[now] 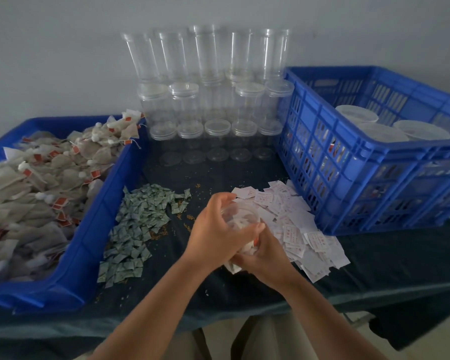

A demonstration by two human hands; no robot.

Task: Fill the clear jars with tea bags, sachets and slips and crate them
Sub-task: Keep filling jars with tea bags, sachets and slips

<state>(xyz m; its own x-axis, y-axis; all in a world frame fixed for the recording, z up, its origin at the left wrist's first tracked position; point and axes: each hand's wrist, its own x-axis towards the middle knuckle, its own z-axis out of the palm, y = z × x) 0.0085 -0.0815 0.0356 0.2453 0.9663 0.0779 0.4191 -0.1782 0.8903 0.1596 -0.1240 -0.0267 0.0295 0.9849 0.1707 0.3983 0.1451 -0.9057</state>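
Lower ctr: 1 clear jar (pixel 240 214), tilted, gripped w/ 2 hands. Left hand (pixel 216 235) wraps its side; right hand (pixel 266 258) curls round its base. Mouth looks open (blurry), so more tilt may spill contents onto paper slips (pixel 296 229) nearby.

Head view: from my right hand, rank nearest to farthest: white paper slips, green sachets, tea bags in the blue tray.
1. White paper slips, beside the right hand.
2. Green sachets, left of centre.
3. Tea bags, far-left blue tray.
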